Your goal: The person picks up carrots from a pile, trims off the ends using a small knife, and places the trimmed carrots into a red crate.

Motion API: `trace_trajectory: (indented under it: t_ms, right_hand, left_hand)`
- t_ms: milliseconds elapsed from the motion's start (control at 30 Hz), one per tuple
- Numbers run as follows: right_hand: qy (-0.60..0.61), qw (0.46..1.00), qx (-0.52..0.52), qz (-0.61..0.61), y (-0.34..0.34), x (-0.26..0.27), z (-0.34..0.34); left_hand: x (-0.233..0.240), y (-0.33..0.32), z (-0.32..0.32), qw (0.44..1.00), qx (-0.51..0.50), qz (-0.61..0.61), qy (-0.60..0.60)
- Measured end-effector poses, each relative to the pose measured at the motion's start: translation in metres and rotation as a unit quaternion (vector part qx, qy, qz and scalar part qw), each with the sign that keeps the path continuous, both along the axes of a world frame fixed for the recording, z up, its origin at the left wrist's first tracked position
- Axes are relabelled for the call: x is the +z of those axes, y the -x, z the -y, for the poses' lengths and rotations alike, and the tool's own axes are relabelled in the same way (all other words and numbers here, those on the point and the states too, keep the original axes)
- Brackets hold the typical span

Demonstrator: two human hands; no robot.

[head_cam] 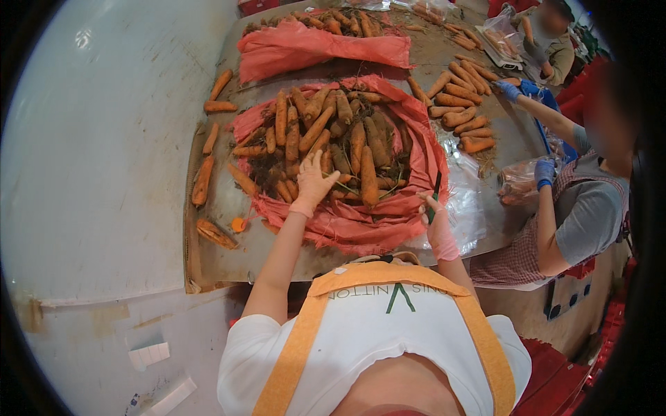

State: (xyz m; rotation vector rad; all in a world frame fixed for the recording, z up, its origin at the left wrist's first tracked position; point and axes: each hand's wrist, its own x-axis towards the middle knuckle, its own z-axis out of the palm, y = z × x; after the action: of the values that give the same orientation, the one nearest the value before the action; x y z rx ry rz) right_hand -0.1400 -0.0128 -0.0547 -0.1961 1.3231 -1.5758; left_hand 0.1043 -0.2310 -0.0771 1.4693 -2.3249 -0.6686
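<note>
An open red woven sack [424, 151] lies before me, its rim rolled down around a heap of soil-stained carrots [369, 177] with dark roots and some green stalks. My left hand [314, 183], in a thin pale glove, reaches over the near left part of the heap with fingers spread. It holds nothing, and whether its fingertips touch the carrots is unclear. By the sack's right rim, my right hand [441, 229], gloved too, grips a slim knife-like tool [435, 190] with a green handle and a dark upper part pointing away from me.
Another red sack [322, 49] of carrots lies behind. Loose carrots [204, 179] line the table's left edge. Carrots [463, 104] lie at right, near clear plastic bags [460, 192]. A blue-gloved co-worker [588, 208] handles a bagged bunch; another person sits by a scale [499, 49].
</note>
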Motion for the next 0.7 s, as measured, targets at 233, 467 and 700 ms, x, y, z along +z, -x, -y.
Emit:
trace_trajectory:
  t_ms: [233,467,700]
  right_hand:
    - [-0.011,1.0,-0.003,-0.003,-0.004,-0.006,0.001]
    - [-0.005,1.0,0.009,-0.006,-0.014,0.002,0.001]
    - [-0.009,0.999,0.032,0.009,-0.017,-0.004,0.004]
  left_hand:
    - [-0.006,0.027,0.096,0.995,0.02,0.097,0.008]
    - [-0.004,0.02,0.09,0.978,0.035,0.126,-0.164]
    - [0.019,0.009,0.007,0.903,0.004,-0.331,-0.274]
